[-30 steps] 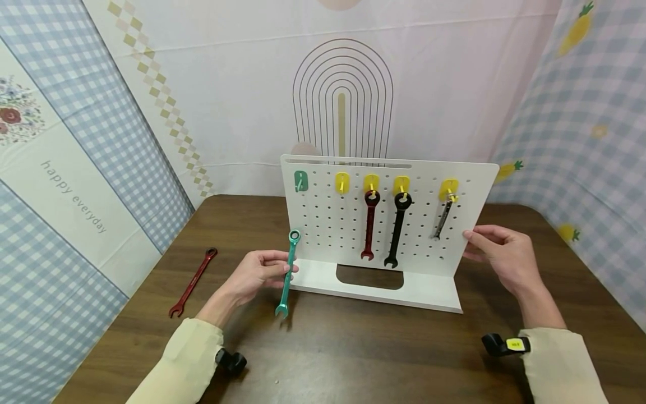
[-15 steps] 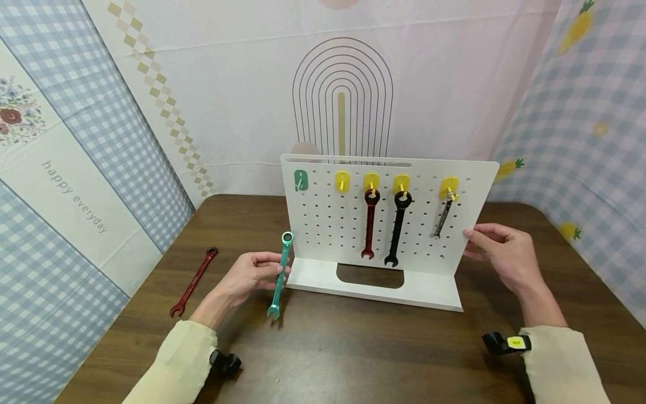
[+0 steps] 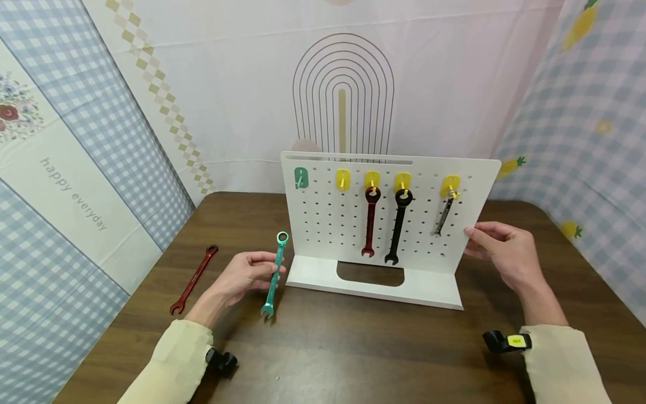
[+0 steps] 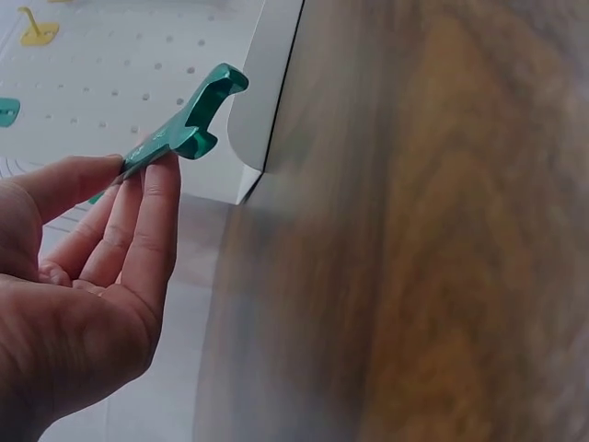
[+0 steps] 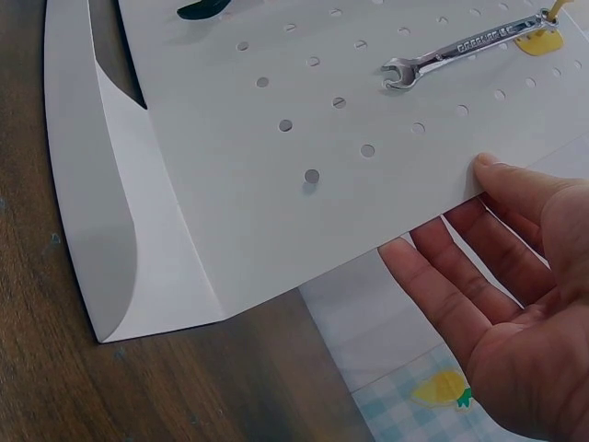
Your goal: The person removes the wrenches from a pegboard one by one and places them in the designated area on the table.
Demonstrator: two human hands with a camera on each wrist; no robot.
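My left hand (image 3: 242, 279) pinches a green combination wrench (image 3: 275, 275) by its shank, ring end up, just left of the white pegboard (image 3: 323, 224). Seen from the left wrist, the wrench's open jaw end points away from the fingertips. My right hand (image 3: 507, 252) pinches the pegboard's right edge, thumb on the front and fingers behind. On the board hang a dark red wrench (image 3: 370, 221), a black wrench (image 3: 398, 227) and a small silver wrench (image 5: 465, 48). A green hook (image 3: 300, 178) and a yellow hook (image 3: 342, 180) at the left of the board carry nothing.
Another red wrench (image 3: 194, 279) lies on the brown wooden table (image 3: 323, 353), left of my left hand. Behind the table hangs a patterned cloth (image 3: 242, 101), with checked cloth at both sides. The pegboard's base has a cutout at its middle.
My left hand has drawn the green wrench a little to the left, away from the pegboard. My right hand keeps its place on the board's edge.
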